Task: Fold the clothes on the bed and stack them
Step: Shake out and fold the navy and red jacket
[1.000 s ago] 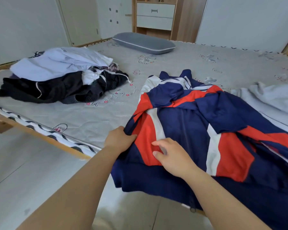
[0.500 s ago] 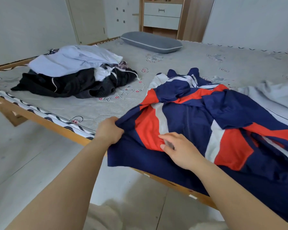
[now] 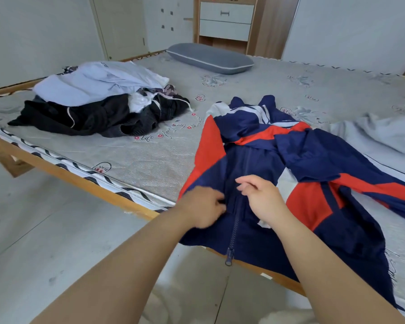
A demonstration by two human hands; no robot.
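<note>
— At the near edge of the bed, what is spread out?
— A navy, red and white jacket, its hem and zipper pull hanging over that edge.
— And the hands?
— Close together on the zipper line. The left hand pinches the navy fabric; the right hand hovers with loosely curled fingers, gripping nothing.
— Anything else?
— A heap of clothes near the left edge, a grey pillow at the far edge.
</note>
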